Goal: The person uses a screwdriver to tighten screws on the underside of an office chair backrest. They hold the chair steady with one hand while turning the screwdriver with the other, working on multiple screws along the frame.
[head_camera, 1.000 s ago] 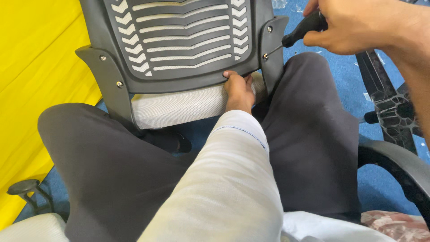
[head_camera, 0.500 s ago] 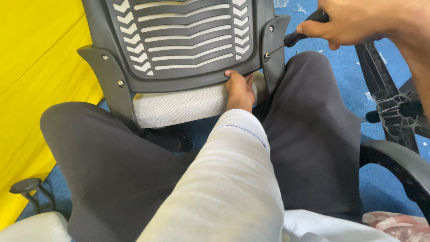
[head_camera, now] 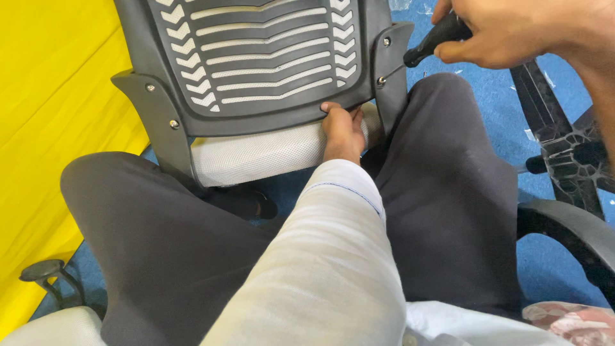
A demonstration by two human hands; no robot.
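Nearest the camera a pale sleeve (head_camera: 327, 256) is seen running forward between two knees in dark trousers (head_camera: 448, 192), and at its end the left hand (head_camera: 343, 131) is closed on the lower edge of a grey chair back (head_camera: 256, 57), fingers curled under the rim and thumb over it, just above the white mesh pad (head_camera: 256, 154) that lies beneath. The chair back is held upright between the knees, its slotted panel turned to the camera and its long axis running away from the left hand and upward. Up and to the right of the left hand, the right hand (head_camera: 512, 32) is wrapped tightly round the black handle of a screwdriver (head_camera: 435, 41); the tool's long axis slants down and leftward from that hand, its tip set at a screw (head_camera: 382, 81) on the right side bracket (head_camera: 391, 70) of the chair back. The right hand is thus the nearer one to that screw, the left gripping well below it. Beyond the right hand a black chair base (head_camera: 564, 147) lies on blue floor (head_camera: 493, 102); to the far left of the left hand a yellow sheet (head_camera: 51, 128) is spread
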